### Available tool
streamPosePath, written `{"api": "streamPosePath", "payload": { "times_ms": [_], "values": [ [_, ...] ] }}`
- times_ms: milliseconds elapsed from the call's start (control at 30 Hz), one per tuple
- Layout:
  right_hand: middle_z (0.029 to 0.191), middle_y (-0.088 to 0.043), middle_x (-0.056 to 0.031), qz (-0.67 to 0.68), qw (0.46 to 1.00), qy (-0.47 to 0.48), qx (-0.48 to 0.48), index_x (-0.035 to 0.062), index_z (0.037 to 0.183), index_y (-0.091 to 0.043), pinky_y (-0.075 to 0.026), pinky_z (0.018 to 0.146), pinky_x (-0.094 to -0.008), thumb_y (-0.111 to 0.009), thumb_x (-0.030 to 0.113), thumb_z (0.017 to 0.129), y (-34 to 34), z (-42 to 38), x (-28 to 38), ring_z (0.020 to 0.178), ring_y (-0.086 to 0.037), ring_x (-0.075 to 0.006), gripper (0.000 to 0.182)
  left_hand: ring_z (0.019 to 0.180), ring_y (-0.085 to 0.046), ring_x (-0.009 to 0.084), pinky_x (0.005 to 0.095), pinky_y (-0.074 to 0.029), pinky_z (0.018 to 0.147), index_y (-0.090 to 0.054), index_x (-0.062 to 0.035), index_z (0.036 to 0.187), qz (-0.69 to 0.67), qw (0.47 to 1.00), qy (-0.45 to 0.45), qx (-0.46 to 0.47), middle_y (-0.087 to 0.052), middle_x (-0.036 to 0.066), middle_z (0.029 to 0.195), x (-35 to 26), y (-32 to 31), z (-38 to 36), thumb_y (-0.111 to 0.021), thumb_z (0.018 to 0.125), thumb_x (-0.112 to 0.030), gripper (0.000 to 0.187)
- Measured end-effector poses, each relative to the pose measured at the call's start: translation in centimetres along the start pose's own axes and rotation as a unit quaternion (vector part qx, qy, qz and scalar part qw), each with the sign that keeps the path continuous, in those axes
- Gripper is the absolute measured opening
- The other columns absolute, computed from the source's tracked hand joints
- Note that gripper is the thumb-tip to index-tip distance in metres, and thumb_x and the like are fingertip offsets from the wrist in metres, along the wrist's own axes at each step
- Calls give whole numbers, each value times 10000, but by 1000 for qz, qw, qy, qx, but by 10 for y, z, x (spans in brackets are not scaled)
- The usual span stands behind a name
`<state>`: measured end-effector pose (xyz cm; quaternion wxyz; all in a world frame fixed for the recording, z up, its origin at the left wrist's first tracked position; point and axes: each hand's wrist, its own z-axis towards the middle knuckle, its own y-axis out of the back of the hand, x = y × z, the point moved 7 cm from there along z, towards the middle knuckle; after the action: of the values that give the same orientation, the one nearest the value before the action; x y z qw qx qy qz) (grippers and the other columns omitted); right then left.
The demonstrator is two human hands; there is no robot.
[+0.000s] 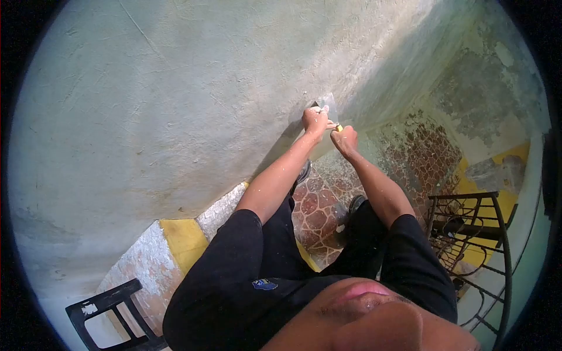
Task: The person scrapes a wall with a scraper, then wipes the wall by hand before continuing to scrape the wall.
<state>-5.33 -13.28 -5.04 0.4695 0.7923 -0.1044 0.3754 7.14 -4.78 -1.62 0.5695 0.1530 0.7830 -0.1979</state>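
Both of my hands are up close to the pale, scratched wall (193,99). My left hand (316,119) has its fingers bent around a flat, light-coloured plate (331,104) that lies near the wall surface. Just to the right and slightly lower, my right hand (345,138) is closed on a small tool with a yellow handle (339,128). The tool's tip is beside the fingers of my left hand; whether it touches the plate is too small to tell. Pale specks dot both forearms.
A brown patterned floor (316,210) with pale debris lies below, my dark shoes on it. At the right stands a black metal railing (504,251). A black plastic chair (111,298) is at the lower left, beside a yellow and white painted ledge (182,238).
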Motion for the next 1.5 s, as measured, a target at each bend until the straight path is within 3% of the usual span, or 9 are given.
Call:
{"api": "streamPosePath", "payload": {
  "times_ms": [500, 600, 733, 967, 1167, 1233, 1300, 1433, 1500],
  "values": [
    [1016, -677, -346, -6, 1000, -15, 22, -93, 972, -695, -529, 859, -495, -619, 228, 767, -22, 2, -14, 1018, -671, -455, 388, 545, -684, 242, 399, -620, 475, -606, 66, 687, 40, 999, -23, -22, -632, 119, 650, 6, 4, 1, -669, 924, -103, 297],
    [1016, -679, -342, -7, 998, -18, 56, -92, 987, -696, -529, 866, -481, -628, 242, 758, -39, 4, -27, 1026, -672, -450, 411, 664, -732, 295, 403, -637, 523, -636, 119, 841, 94, 995, 12, -22, -679, 194, 787, 22, 9, 2, -642, 937, -118, 255],
    [1018, -687, -332, 9, 1000, -16, 20, -100, 971, -693, -528, 862, -481, -637, 242, 754, -12, 3, -12, 1023, -676, -444, 409, 587, -714, 274, 404, -620, 480, -652, 90, 749, 19, 999, 12, -39, -683, 152, 712, 9, 1, 3, -648, 885, -59, 203],
    [1005, -687, -334, -27, 997, -6, 70, -101, 972, -693, -527, 856, -496, -638, 243, 764, -41, 4, -35, 1018, -679, -443, 406, 572, -702, 261, 398, -621, 482, -664, 76, 752, 111, 990, 1, -86, -672, 144, 698, 22, 11, -3, -656, 881, -68, 194],
    [995, -682, -345, 22, 999, -25, 31, -110, 975, -682, -538, 827, -483, -621, 215, 759, -23, 9, -20, 990, -683, -461, 395, 576, -700, 240, 375, -630, 517, -645, 60, 771, 25, 999, -18, -14, -674, 150, 722, 13, -1, 11, -679, 906, -146, 248],
    [783, -700, -239, 31, 997, -18, 67, -116, 843, -671, -547, 627, -432, -605, 210, 773, -66, 30, -43, 700, -718, -341, 340, 557, -690, 216, 345, -611, 504, -654, 54, 741, 193, 979, -32, -53, -663, 129, 670, 17, 6, 16, -688, 906, -154, 268],
    [736, -681, -212, 70, 991, -39, 106, -119, 819, -660, -531, 558, -410, -601, 208, 771, -60, 14, -33, 614, -692, -290, 335, 549, -683, 197, 329, -593, 488, -661, 53, 719, 247, 963, -66, -88, -653, 114, 635, 37, 12, 33, -696, 905, -156, 282],
    [800, -699, -248, 39, 999, -3, 14, -120, 874, -662, -549, 642, -428, -607, 212, 761, -42, 26, -26, 715, -720, -337, 355, 571, -699, 206, 320, -597, 489, -675, 54, 753, 209, 966, -124, -90, -671, 124, 666, 27, 8, 37, -683, 915, -136, 250],
    [829, -704, -261, 37, 999, 5, -25, -120, 890, -662, -553, 672, -433, -608, 213, 758, -23, 20, -15, 750, -726, -351, 362, 579, -705, 208, 316, -601, 495, -677, 55, 754, 97, 993, -45, -40, -679, 131, 679, -9, 1, 1, -674, 916, -125, 242]
  ]
}}
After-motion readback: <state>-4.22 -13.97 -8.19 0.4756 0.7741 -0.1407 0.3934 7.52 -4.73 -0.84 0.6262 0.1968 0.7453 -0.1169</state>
